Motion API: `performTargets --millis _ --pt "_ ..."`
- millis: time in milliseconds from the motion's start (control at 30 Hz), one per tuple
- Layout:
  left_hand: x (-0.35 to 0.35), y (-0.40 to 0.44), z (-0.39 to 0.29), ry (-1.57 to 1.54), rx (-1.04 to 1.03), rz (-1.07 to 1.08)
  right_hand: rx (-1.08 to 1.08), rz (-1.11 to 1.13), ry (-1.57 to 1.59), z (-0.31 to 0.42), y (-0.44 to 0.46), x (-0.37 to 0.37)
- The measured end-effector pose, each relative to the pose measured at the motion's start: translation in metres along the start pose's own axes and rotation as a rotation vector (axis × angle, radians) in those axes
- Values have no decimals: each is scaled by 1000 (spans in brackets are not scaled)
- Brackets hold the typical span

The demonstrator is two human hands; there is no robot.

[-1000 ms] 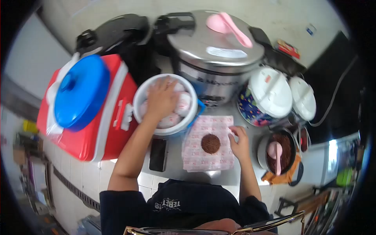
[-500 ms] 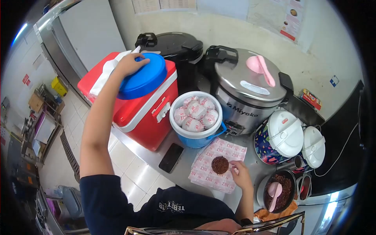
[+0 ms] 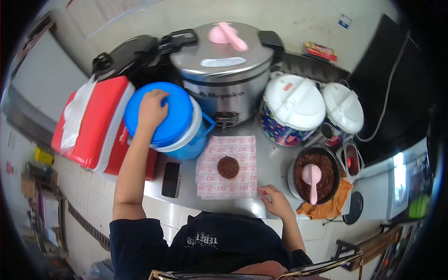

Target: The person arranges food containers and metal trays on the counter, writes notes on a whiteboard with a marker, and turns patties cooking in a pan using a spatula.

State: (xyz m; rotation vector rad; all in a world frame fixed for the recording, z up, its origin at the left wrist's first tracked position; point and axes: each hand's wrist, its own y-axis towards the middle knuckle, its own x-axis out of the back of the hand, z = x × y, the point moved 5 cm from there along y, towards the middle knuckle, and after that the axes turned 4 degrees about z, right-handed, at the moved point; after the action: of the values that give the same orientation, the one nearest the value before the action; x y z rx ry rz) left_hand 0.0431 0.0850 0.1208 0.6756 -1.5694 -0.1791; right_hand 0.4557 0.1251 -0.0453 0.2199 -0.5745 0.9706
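My left hand (image 3: 153,111) grips the round blue lid (image 3: 140,105) from above. The lid covers most of the mouth of the blue bucket (image 3: 186,150) and sits off-centre to the left, so the white rim shows at the right. The bucket's contents are hidden. My right hand (image 3: 276,201) is beside the lower right corner of the printed wrapping paper (image 3: 211,186), its thumb and forefinger slightly apart. On the paper lies a flat round of dark brown crumbly food (image 3: 228,167).
A red cool box (image 3: 88,121) with white tissue stands left, a phone (image 3: 171,179) before it. Behind is a steel rice cooker (image 3: 224,93) bearing a pink scoop (image 3: 227,36). White-lidded containers (image 3: 295,101) and a pot of brown crumbs (image 3: 326,186) stand right.
My left hand has brought the blue lid from the red cool box onto the bucket, hiding the wrapped bundles. My right hand has moved away from the brown round. The view has turned right.
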Motion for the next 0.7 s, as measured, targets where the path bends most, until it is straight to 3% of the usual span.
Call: performTargets --millis 100,167,200,233,267,333,367,433,567,633,700 --pt "-15 15 3 49 54 -31 -96 -59 -35 -11 -24 8" --pt "-14 12 1 49 101 -19 -14 -332 -96 -5 -36 36" --pt "-12 10 -1 30 104 -13 46 -650 -288 -7 -44 57" --pt "-13 10 -7 23 95 -4 -149 -756 -261 -10 -51 79" --pt "-11 10 -8 -5 131 -20 -306 -811 -699 -22 -58 93" --pt "-9 10 -7 17 166 -59 -586 -719 -728 -47 -59 117" --pt "-14 11 -6 27 181 -59 -572 -707 -727 -56 -62 121" --pt "-14 10 3 -113 163 -43 -683 -473 -517 -90 -49 119" --pt "-3 7 -4 -51 183 -168 -767 -287 -546 -111 -40 121" --pt "-5 12 -11 -99 175 -182 -749 -368 -562 -90 -39 136" --pt "-12 7 -3 -152 264 -162 -582 -482 -454 -45 -33 153"
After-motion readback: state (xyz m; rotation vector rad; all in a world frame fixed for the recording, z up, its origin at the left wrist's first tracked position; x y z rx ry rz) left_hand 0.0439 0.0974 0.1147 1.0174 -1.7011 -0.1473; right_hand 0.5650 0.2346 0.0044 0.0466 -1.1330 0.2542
